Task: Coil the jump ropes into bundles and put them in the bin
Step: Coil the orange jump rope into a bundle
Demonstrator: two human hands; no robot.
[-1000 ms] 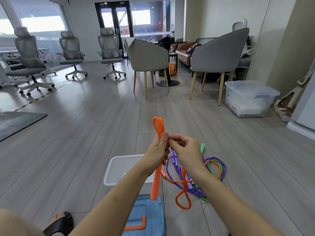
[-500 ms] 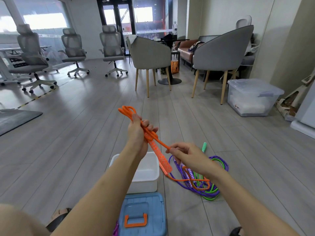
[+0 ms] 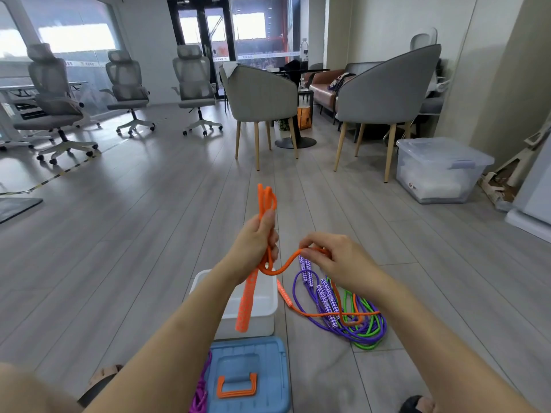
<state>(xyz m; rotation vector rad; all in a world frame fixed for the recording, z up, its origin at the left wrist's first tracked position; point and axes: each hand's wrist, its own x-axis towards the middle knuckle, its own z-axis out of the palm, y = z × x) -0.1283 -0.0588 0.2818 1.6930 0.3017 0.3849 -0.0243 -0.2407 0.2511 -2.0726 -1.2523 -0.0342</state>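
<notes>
Both hands (image 3: 256,242) (image 3: 337,260) curled round one braided orange rope (image 3: 277,271); looped bundle left, slack strand pinched right.

Counts, w/ places given relative to the white bin (image 3: 259,318):

- Bins: 1 white, open.
- Lids: 1 blue lid (image 3: 249,375) w/ orange handle, just nearer the camera than the bin.
- Jump ropes: 4 visible. 1 orange rope (image 3: 275,271) held above the bin; 1 purple rope (image 3: 313,320) and 1 green rope (image 3: 362,326) piled right of the bin; 1 magenta rope (image 3: 201,391), partly seen, left of the lid.
- Hands: 2, left hand (image 3: 256,242) and right hand (image 3: 337,257), both on the orange rope.
- Clear storage box (image 3: 441,171): 1, far right beyond the bin.
- Office chairs: 3, far left beyond the bin.
- Gray armchairs: 2, beyond the bin.
</notes>
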